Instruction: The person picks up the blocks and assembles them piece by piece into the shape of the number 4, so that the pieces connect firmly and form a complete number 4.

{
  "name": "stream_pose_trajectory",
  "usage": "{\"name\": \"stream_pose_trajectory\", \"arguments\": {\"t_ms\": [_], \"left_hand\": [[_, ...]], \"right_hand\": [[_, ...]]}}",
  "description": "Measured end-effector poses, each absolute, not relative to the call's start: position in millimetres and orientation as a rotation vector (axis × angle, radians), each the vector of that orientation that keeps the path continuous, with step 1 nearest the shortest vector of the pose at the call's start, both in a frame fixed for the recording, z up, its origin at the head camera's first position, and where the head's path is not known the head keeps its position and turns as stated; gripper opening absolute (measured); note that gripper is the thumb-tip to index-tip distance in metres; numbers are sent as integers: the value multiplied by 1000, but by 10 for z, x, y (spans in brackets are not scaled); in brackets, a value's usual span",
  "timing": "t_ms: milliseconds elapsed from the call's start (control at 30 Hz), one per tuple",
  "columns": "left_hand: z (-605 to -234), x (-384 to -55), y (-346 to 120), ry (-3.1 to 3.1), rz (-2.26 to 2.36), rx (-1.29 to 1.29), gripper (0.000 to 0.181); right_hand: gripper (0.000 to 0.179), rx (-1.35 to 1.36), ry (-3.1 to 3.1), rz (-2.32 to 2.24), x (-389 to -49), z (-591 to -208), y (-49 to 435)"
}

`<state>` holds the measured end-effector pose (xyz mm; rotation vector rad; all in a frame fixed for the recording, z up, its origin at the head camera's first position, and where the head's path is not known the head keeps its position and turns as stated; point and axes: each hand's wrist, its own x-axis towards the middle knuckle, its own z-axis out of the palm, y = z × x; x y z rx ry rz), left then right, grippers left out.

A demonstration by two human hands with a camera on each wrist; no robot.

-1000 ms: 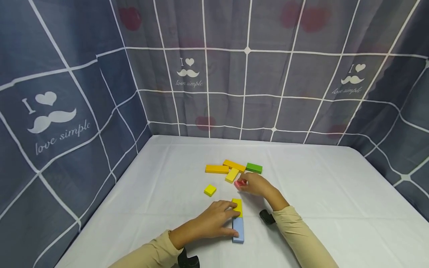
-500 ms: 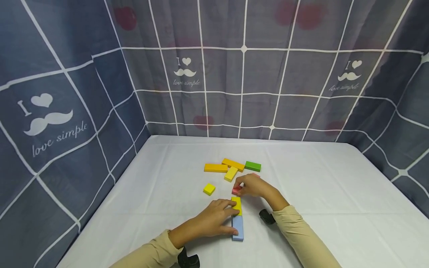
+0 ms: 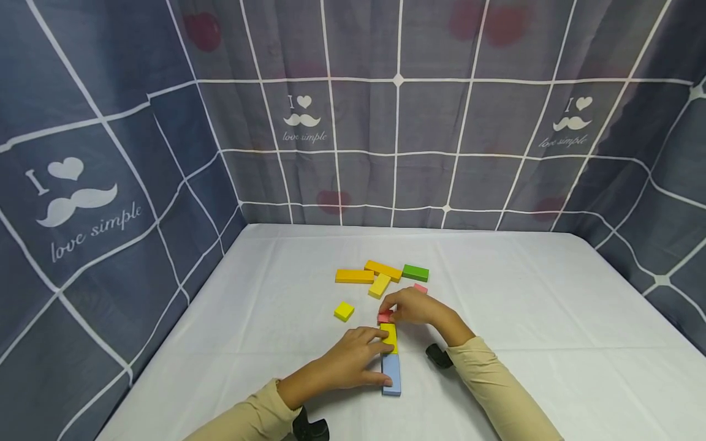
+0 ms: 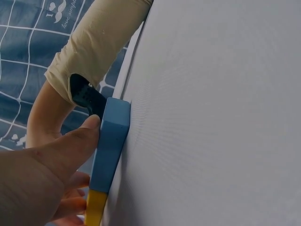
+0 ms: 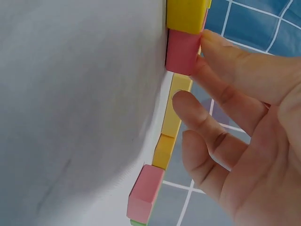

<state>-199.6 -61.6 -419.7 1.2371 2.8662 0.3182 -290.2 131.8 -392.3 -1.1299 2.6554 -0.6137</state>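
Observation:
A blue block (image 3: 391, 370) and a yellow block (image 3: 390, 331) lie end to end on the white table. My left hand (image 3: 350, 361) rests over them, its thumb on the blue block and its fingers on the yellow one. Against the yellow block's far end sits a small pink block (image 5: 181, 52), touching it in the right wrist view. My right hand (image 3: 416, 306) pinches this pink block between thumb and fingertips and covers part of it in the head view. Beyond the right hand lies a second pink block (image 3: 421, 288), partly hidden.
Farther back lie two orange blocks, one on the left (image 3: 355, 276) and one slanted (image 3: 383, 270), a pale yellow block (image 3: 379, 286) and a green block (image 3: 415, 272). A small yellow square block (image 3: 344, 311) lies left of the row. Checked curtains (image 3: 364, 177) surround the table.
My right hand has brought the pink block toward me, up to the yellow block's far end. The second pink block has come into sight. My left hand has stayed in place.

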Motion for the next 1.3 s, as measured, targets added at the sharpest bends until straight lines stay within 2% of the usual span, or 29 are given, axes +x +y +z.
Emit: {"name": "stream_pose_trajectory", "arguments": {"t_ms": [533, 733, 1100, 1300], "left_hand": [[-4188, -1990, -605, 2901, 281, 1234, 58], [-4147, -1995, -575, 2887, 336, 1143, 59], [-4165, -2047, -557, 2841, 473, 983, 85], [-4190, -2096, -556, 2794, 438, 942, 90]], "right_hand": [[22, -1186, 2636, -612, -2929, -3924, 1350], [24, -1208, 2622, -594, -2914, -3893, 1359], [27, -1253, 2621, -570, -2911, -3891, 1374], [35, -1217, 2616, -572, -2921, -3901, 1395]]}}
